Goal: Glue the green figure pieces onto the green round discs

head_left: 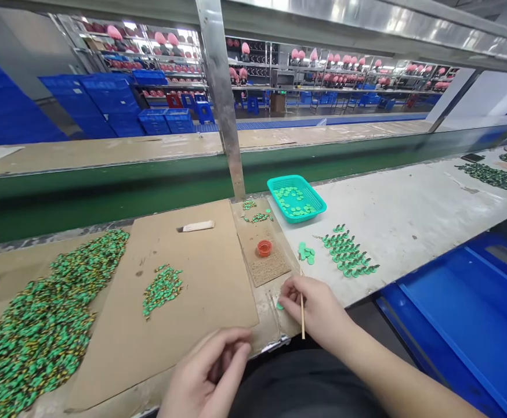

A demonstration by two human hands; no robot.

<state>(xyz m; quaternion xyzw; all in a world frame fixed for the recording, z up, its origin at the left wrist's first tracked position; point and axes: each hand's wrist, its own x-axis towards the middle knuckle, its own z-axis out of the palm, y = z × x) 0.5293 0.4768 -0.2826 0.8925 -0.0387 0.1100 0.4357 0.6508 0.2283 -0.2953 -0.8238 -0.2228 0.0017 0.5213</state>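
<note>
My right hand (pixel 317 305) is closed around a thin wooden stick (pixel 303 319), which hangs down past the palm. Its fingertips are at a small green disc (pixel 279 305) near the table's front edge. My left hand (pixel 214 371) is curled at the edge of the cardboard sheet (pixel 210 290), thumb and forefinger close together; whatever may be between them is hidden. Beyond the right hand stand a small red cup (pixel 264 248) and a little pile of loose green discs (pixel 306 253). Rows of green discs with small dark-and-green figures on them (pixel 350 252) are to the right.
A turquoise basket (pixel 297 217) holds green discs. A large heap of small green, black and yellow pieces (pixel 40 325) covers the left, and a smaller pile (pixel 162 288) lies on the cardboard near a knife with a pale handle (pixel 196 226). A metal post (pixel 223 98) rises behind.
</note>
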